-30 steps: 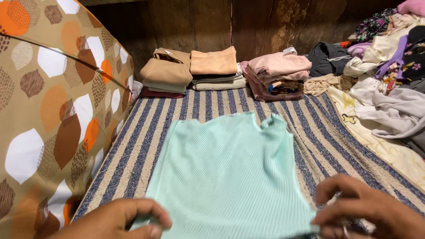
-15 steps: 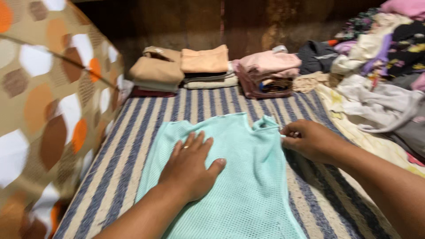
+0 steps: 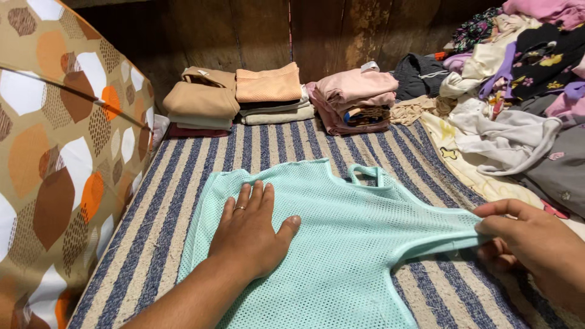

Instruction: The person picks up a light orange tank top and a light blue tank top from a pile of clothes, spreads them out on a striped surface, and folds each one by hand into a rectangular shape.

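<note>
The mint-green mesh top (image 3: 341,244) lies spread on the blue-and-cream striped mat (image 3: 274,143), its neckline toward the folded clothes stacks (image 3: 274,97) at the wooden wall. The left hand (image 3: 251,228) lies open and flat on the garment's left half, fingers spread, pinning it. The right hand (image 3: 536,244) is closed in a pinch on the right shoulder strap, drawing it out sideways off the mat's edge.

Judged handling: the fabric appears light, limp and open-knit. It stretches under the pull and would likely snag or distort if tugged hard. It slides readily on the mat unless weighted. The best holds are the straps, side seams and hem, not the open mesh.

Against half a second earlier: the right hand has moved from the neckline, near the collar loop, outward and nearer the camera, taking the strap with it. The left hand remains pressed at much the same spot. The loose clothes heap (image 3: 518,91) at right is unchanged.
</note>
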